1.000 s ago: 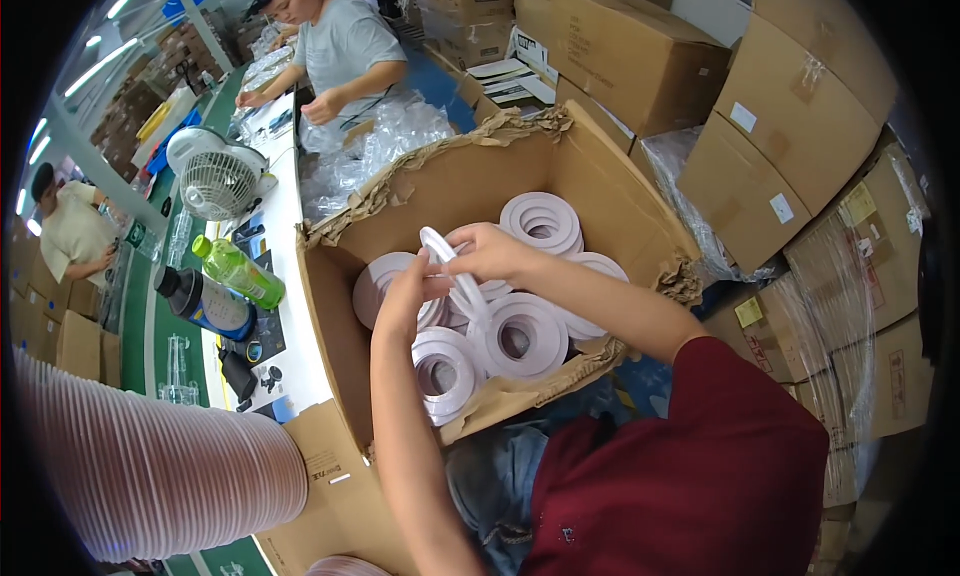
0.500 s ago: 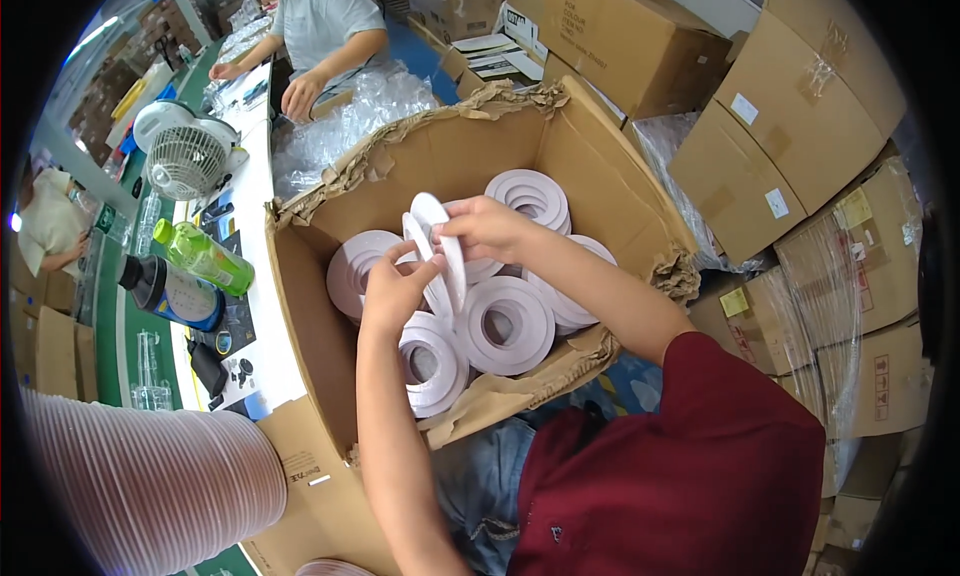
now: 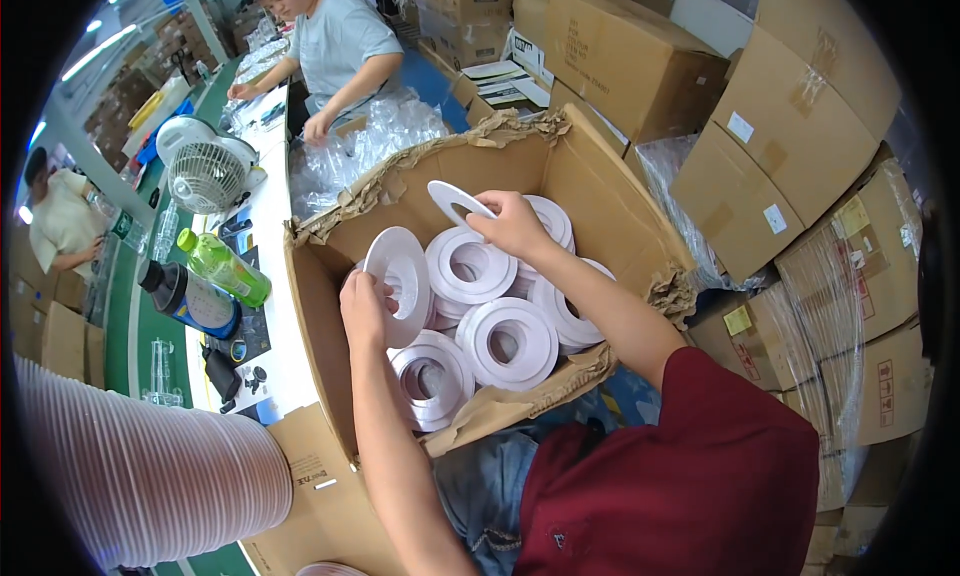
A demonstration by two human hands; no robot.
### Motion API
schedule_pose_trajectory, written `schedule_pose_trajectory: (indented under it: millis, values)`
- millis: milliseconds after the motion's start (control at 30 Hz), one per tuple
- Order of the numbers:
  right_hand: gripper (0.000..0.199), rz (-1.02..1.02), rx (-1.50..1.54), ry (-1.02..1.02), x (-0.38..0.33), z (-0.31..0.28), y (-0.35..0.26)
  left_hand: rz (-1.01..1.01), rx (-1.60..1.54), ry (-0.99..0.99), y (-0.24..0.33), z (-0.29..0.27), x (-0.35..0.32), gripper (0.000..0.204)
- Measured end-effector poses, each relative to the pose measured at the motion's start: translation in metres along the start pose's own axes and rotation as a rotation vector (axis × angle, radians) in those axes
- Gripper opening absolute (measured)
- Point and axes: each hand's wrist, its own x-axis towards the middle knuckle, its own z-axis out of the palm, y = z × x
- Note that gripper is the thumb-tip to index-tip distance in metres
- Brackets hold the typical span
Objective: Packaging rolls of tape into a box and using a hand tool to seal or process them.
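Note:
White flat rings are in both hands above an open cardboard box with torn edges. My left hand grips one upright white ring at the box's left side, with fingers curled through its hole. Farther back, my right hand pinches another white ring, tilted nearly flat, by its near right edge. Beneath the hands, several stacks of the same rings fill much of the box. My left hand and its ring partly hide one stack at the left.
At the lower left lies a long stack of pale discs. Left of the box, a table holds a fan, a green bottle and a dark bottle. Large cartons stand at the right. A co-worker works beyond clear plastic packaging.
My hands have moved apart. The rings that were close together are now separate, one in my left hand at the left and one in my right hand farther back. The view has shifted slightly.

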Motion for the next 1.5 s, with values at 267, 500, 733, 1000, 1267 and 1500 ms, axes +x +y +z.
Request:
schedule_pose_trajectory:
  millis: [267, 500, 733, 1000, 1267, 1500]
  values:
    - [0.019, 0.423, 0.689, -0.102, 0.006, -0.010, 0.004, 0.078, 0.054, -0.178, 0.009, -0.004, -0.013, 0.060]
    - [0.029, 0.010, 0.405, -0.201, 0.006, -0.022, -0.006, 0.046, 0.044, -0.159, 0.022, 0.000, -0.022, 0.058]
    - [0.044, -0.028, 0.487, -0.180, 0.001, -0.006, -0.005, 0.042, -0.062, -0.166, 0.024, -0.006, -0.023, 0.057]
    - [0.031, 0.142, 0.495, -0.118, 0.001, -0.002, 0.006, 0.065, -0.040, -0.211, 0.025, -0.006, -0.025, 0.062]
    - [0.032, 0.225, 0.604, -0.099, 0.005, 0.001, 0.008, 0.118, -0.020, -0.223, 0.024, -0.003, -0.027, 0.059]
    - [0.042, 0.136, 0.396, -0.136, -0.006, 0.011, 0.008, 0.140, 0.024, -0.354, 0.024, -0.006, -0.029, 0.064]
